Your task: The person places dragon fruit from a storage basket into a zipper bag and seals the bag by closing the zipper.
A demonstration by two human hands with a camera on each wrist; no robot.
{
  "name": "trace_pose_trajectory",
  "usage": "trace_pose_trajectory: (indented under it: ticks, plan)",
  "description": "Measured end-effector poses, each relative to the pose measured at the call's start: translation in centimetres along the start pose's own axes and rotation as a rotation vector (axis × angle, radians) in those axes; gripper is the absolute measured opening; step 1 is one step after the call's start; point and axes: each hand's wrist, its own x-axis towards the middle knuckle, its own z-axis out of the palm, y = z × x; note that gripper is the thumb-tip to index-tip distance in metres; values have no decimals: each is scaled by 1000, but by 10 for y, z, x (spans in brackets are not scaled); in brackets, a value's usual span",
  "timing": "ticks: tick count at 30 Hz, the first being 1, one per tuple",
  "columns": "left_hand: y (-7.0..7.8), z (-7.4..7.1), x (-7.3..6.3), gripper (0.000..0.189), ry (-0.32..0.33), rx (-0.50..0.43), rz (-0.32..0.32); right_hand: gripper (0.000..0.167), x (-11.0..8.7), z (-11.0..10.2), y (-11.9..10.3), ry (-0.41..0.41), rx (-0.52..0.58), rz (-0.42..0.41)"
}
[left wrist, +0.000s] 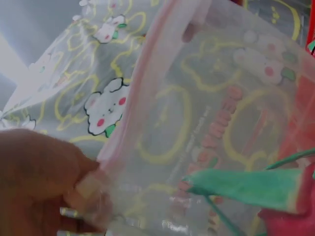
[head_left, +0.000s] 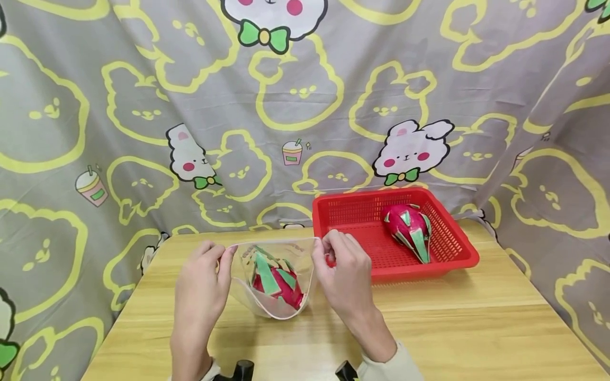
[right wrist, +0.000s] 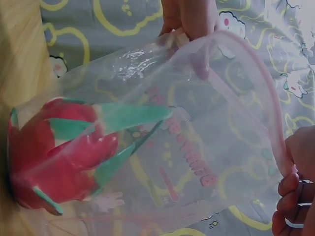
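Note:
A clear plastic bag (head_left: 240, 296) with a pinkish rim stands on the table, its mouth spread wide. Inside it lies a dragon fruit (head_left: 281, 286), pink-red with green scales, seen through the plastic in the right wrist view too. My left hand (head_left: 200, 293) pinches the left edge of the bag's mouth between thumb and fingers. On the opposite edge, my right hand (head_left: 347, 272) pinches the rim the same way. Red lettering (right wrist: 194, 152) shows on the bag's side in the right wrist view.
Behind my right hand sits a red plastic basket (head_left: 448, 263) holding another dragon fruit (head_left: 407, 227). Both rest on a light wooden table (head_left: 452, 323). A grey curtain (head_left: 295, 116) with cartoon rabbits hangs along the back and sides.

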Motion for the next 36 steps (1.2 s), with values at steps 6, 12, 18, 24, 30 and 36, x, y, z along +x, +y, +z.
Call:
trace_pose_trajectory:
  ticks: [6,12,18,24,30,36]
  plan:
    - [-3,5,4,42,81,-73,30,19,2,-3,0,-7,13,8]
    - [-6,6,3,40,-9,-42,29,19,1,-2,2,-44,-28,27]
    - [-8,-1,0,38,-173,-79,41,19,0,-3,4,-53,-35,55]
    - [-8,-5,1,37,-91,-121,83,18,2,-8,4,-30,63,76]
    - [-4,-2,4,41,-22,-136,112,17,3,-8,7,-41,90,94]
    - [-4,0,3,41,-73,-142,93,16,1,-3,6,-122,148,104]
